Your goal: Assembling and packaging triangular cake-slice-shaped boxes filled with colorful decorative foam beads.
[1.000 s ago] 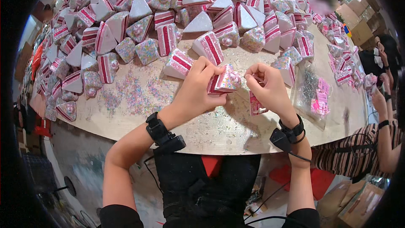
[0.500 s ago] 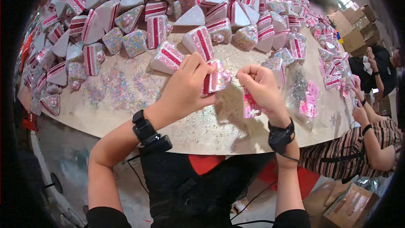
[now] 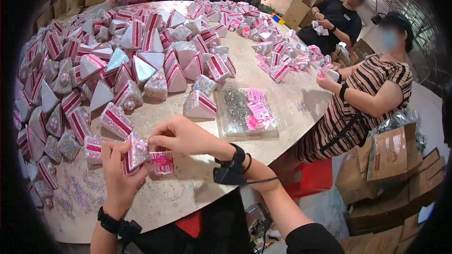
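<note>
– Logging grip: what does your left hand (image 3: pixel 120 169) have?
– Your thumb and fingers clasp a glittery cake-slice piece (image 3: pixel 135 153) above the near part of the table (image 3: pixel 188 195).
– And your right hand (image 3: pixel 181 136)?
– Fingertips pinched beside the slice's right side, your grip keeping a pink card (image 3: pixel 162 163) just below; finer detail between them, too small to tell.
– Nearby?
– Beyond your right hand, a transparent tray (image 3: pixel 245 135) bearing silvery bits (image 3: pixel 234 108) and pink cards (image 3: pixel 258 109).

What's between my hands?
In the head view, a glittery pink-and-white cake wedge, in your left hand, and a rectangular pink card below your right hand.
</note>
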`<action>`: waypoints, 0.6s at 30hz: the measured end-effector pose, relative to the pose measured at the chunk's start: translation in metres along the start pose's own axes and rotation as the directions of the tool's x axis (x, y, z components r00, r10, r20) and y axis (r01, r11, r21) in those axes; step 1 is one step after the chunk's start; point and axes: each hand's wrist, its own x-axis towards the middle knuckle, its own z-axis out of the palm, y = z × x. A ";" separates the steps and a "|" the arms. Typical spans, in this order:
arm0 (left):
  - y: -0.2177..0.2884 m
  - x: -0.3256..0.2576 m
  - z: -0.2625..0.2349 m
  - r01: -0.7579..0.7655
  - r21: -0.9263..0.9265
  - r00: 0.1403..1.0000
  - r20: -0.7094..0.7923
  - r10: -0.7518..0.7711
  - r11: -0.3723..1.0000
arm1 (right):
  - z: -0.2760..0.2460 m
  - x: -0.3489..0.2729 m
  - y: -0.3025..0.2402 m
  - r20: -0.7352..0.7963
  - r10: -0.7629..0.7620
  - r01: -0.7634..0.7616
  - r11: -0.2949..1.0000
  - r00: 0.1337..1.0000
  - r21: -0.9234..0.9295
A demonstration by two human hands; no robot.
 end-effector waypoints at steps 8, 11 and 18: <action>0.000 -0.001 -0.005 -0.095 0.016 0.996 -0.003 0.095 0.995 | -0.005 0.006 0.009 0.288 0.313 -0.392 0.878 0.905 0.275; -0.002 -0.002 -0.003 0.007 -0.062 0.998 0.060 -0.003 0.998 | -0.001 0.007 0.026 0.301 0.273 -0.345 0.913 0.914 0.219; 0.009 0.000 -0.010 -0.131 -0.017 0.978 0.164 0.132 0.991 | -0.019 0.000 0.005 0.622 0.135 -0.306 0.936 0.772 0.176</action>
